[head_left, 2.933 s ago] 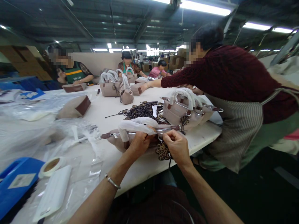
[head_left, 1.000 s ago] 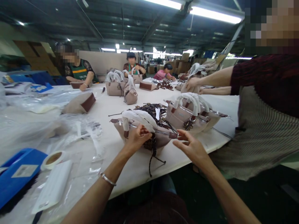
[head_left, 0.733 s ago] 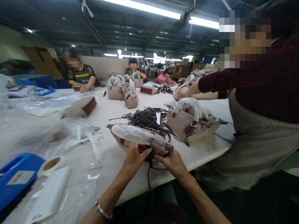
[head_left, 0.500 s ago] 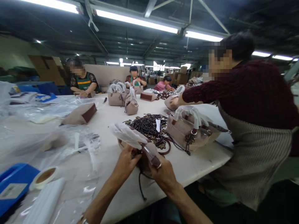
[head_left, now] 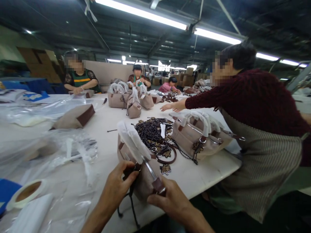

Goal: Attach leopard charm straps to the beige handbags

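Observation:
A beige handbag (head_left: 143, 181) with white-wrapped handles (head_left: 132, 140) stands at the near edge of the table, between my hands. My left hand (head_left: 122, 181) pinches a small dark piece at the bag's left side, by a metal ring; black cords hang below it. My right hand (head_left: 170, 197) is closed on the brown zipper end tab (head_left: 158, 185) at the bag's near right end. Just beyond the bag lies a pile of black beaded cords (head_left: 152, 132) with leopard-patterned charms (head_left: 165, 169).
Wrapped-handle bags (head_left: 191, 139) stand right of the pile, beside a person in a striped apron (head_left: 257, 158). More bags (head_left: 133, 106) stand farther back. Plastic sheets (head_left: 73, 161), a tape roll (head_left: 26, 193) and a bag lying down (head_left: 75, 117) are on the left. Other people sit beyond.
The bag in my hands has turned more upright, and its cords hang farther left. The person at right has let go of a bag, which now stands among the far ones, and the arm reaches out open-handed.

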### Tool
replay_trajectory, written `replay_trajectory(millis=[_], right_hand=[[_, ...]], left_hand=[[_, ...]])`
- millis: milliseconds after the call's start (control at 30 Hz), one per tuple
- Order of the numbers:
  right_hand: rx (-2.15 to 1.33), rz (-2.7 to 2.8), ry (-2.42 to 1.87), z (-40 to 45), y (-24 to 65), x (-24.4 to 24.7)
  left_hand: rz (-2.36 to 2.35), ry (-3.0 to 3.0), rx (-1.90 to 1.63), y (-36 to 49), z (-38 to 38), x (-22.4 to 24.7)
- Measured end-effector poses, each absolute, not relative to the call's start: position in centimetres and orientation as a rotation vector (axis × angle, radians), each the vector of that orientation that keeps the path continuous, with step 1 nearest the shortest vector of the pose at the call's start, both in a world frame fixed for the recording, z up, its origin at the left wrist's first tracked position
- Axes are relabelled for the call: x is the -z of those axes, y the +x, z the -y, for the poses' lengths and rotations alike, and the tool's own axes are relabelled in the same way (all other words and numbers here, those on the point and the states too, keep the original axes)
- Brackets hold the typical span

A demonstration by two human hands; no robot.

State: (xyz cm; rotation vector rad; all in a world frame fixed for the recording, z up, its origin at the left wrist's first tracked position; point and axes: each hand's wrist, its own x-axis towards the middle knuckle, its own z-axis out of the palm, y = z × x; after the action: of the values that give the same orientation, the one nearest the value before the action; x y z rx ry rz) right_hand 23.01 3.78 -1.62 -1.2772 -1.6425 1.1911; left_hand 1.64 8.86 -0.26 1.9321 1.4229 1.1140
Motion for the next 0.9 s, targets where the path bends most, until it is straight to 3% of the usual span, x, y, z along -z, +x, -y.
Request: replay_trajectory(millis=[100, 267, 433, 900], right_hand=[[-1.284, 1.628, -1.370, -5.5, 26.8, 2.3], [-0.621, 1.732, -1.848, -8.9, 31.3, 5.8], [-0.219, 1.871, -1.822, -10.6, 30.5, 9.6], [-0.149, 1.863, -1.561, -11.6, 31.9, 14.7]], left_hand=[[-1.422, 1.937, -1.088, 1.1, -9.0, 0.3], [-1.447, 1.961, -1.069, 0.9, -9.2, 0.4], [-1.444, 2.011, -1.177, 0.7, -9.1, 0.7], [-1.477, 1.729, -1.297, -0.5, -7.1, 3.9]])
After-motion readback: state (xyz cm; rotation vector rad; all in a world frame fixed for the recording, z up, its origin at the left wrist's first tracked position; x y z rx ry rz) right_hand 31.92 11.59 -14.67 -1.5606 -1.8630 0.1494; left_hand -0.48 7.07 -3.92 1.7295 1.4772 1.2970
